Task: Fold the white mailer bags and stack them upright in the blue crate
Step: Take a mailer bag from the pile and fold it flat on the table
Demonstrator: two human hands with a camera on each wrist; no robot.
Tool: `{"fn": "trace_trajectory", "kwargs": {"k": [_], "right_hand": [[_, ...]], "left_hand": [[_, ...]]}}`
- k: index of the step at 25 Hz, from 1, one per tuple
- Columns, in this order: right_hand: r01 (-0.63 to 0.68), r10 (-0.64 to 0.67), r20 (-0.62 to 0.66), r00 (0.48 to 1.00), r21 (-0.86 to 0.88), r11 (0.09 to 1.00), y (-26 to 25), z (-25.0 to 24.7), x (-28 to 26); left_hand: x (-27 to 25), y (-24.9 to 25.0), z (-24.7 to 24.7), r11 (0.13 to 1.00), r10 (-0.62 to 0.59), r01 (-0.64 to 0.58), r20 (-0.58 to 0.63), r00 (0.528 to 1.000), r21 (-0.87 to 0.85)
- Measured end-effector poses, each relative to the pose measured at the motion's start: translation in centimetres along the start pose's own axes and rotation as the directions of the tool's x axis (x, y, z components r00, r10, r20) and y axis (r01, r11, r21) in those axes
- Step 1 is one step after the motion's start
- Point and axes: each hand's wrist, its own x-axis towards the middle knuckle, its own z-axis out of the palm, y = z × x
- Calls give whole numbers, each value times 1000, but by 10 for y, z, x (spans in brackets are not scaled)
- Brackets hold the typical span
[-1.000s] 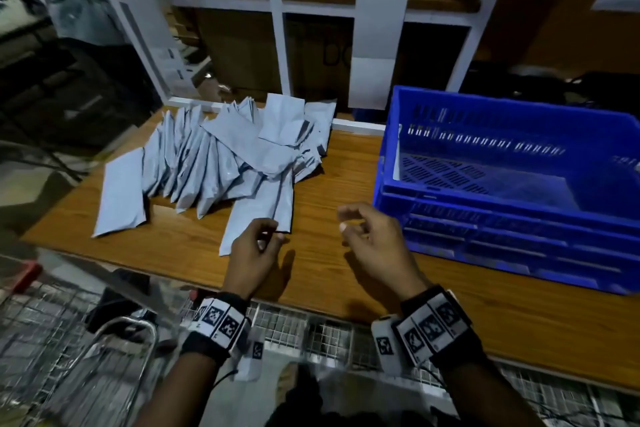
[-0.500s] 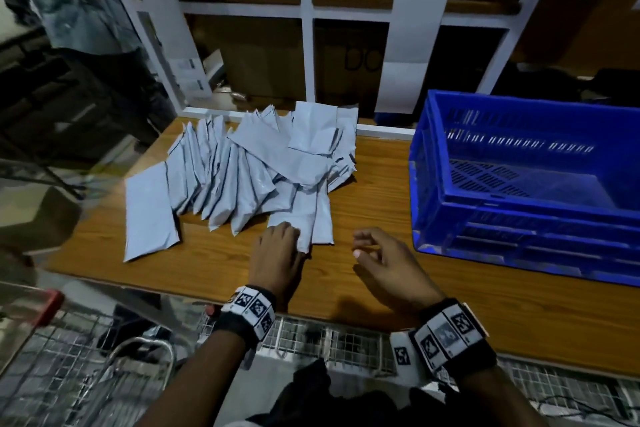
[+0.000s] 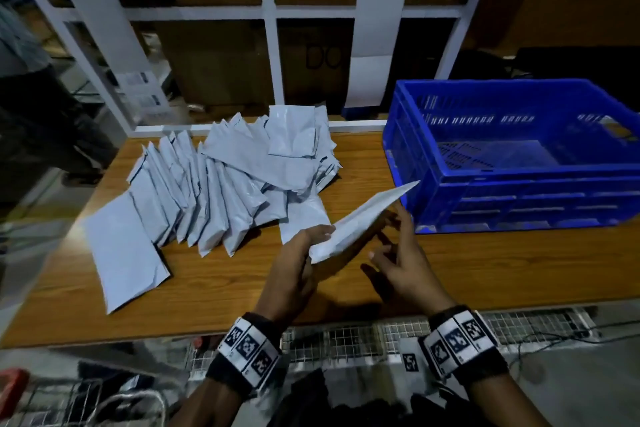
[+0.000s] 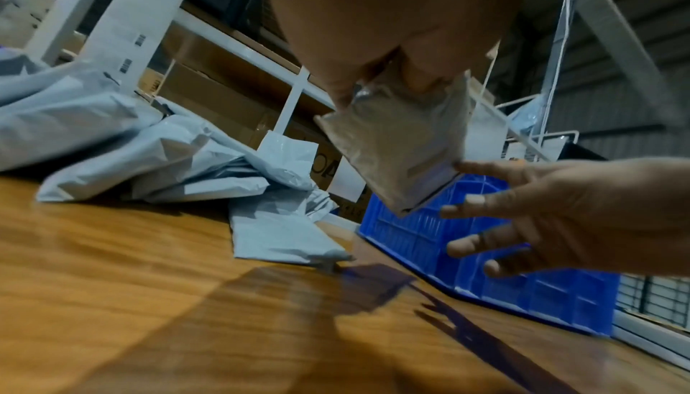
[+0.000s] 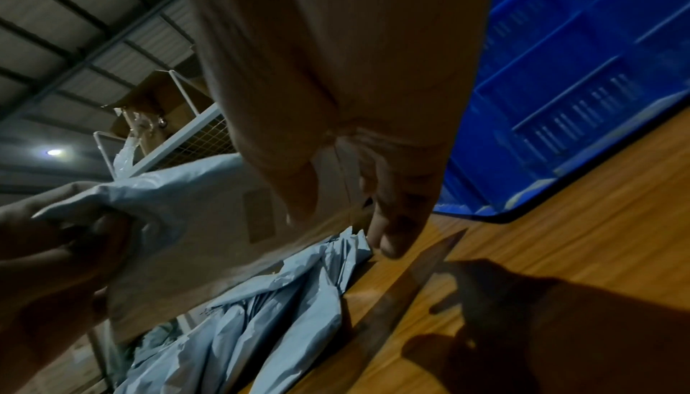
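1. Head view: my left hand [image 3: 294,274] pinches one white mailer bag [image 3: 360,218] by its near end, lifted off the table [image 3: 502,270] and slanting up and away from my fingers toward the blue crate [image 3: 519,191]. Its far tip sits just beside the crate's near left corner; I cannot tell whether they touch.
2. Head view: my right hand [image 3: 403,263] holds nothing, fingers spread wide, just beneath and to the right of the raised bag. The pile of mailer bags [image 3: 221,184] lies fanned on the table beyond and to the left of my left fingers.
3. Left wrist view: my left fingers [image 4: 418,75] clamp the bag's [image 4: 403,149] top edge; it hangs below them. My right hand [image 4: 582,214] reaches in from the right, fingers straight and apart, fingertips near the bag's lower corner. The crate [image 4: 504,267] stands behind it.
4. Right wrist view: my right fingers [image 5: 395,223] hang relaxed and extended just in front of the bag [image 5: 194,223], which my left hand [image 5: 48,267] grips at the left. The crate [image 5: 597,75] stands to the right of my fingers, and the pile [image 5: 261,326] lies below.
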Motion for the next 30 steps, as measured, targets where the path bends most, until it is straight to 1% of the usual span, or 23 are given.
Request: {"fn": "trace_trajectory", "kwargs": {"k": [2,3,4,5,6,7,8,9,10,11,12,13,15,16,17,18,19,20,21,23,24,27,30], "right_hand": [[-8,12,-114,993,33,999,0,-2,-11],[-1,2,-149,989,6,1000,3,-3,-14],[4,-14,-159,987,-66,998,5,-4,-20],[12,-39,-147,988,-181,983,11,-5,-24],[6,-45,-120,992,-304,953,17,-5,-28],[-25,-16,-95,995,-416,909,21,-4,-33],[-71,41,-72,997,-494,866,26,-3,-37],[-121,118,-41,992,-557,822,31,-3,-43],[-146,182,-1,983,-601,786,36,-1,-50],[-156,221,25,975,-633,759,39,-1,-54],[-177,236,6,972,-641,747,38,-1,-57],[-210,226,-55,973,-626,751,35,-3,-57],[-238,157,-186,970,-584,776,27,-8,-52],[-213,105,-218,970,-567,796,24,-8,-48],[-164,45,-225,973,-541,825,21,-8,-42],[-95,-20,-216,976,-510,855,18,-8,-35],[-26,-72,-188,979,-475,880,15,-7,-27],[22,-89,-127,988,-452,892,15,-3,-19],[54,-73,-22,997,-475,878,17,2,-12],[114,14,205,979,-599,792,29,21,-3],[143,45,262,964,-653,744,39,29,-5],[258,-82,265,961,-747,613,62,44,-21],[216,-83,206,975,-798,563,75,46,-29]], "left_hand": [[-2,-14,0,994,94,-97,67,993,41],[1,-26,3,976,141,-164,158,977,141],[3,-39,7,951,112,-185,283,952,247],[3,-49,11,933,-26,-123,404,915,338],[-2,-51,15,913,-176,-45,489,854,406],[-11,-55,17,881,-298,-3,561,772,474],[-20,-57,17,855,-332,-47,615,716,516],[-28,-60,16,842,-319,-119,663,677,526],[-35,-59,12,857,-272,-151,681,680,493],[-37,-58,8,912,-218,-90,658,721,400],[-38,-57,5,955,-209,19,625,752,296],[-32,-56,6,973,-194,87,560,805,212],[-23,-60,15,978,-147,84,348,926,190],[-19,-57,21,971,-157,108,226,961,215],[-17,-56,30,950,-193,155,121,974,271],[-15,-55,38,899,-260,222,53,964,377],[-16,-55,46,820,-331,274,26,943,503],[-22,-57,55,741,-409,307,39,912,597],[-29,-60,63,687,-453,312,50,890,656],[-39,-58,71,666,-487,300,93,868,683],[-42,-53,74,672,-500,298,120,857,678],[-48,-50,74,669,-481,269,128,867,693],[-49,-46,75,660,-523,303,130,842,687]]}}
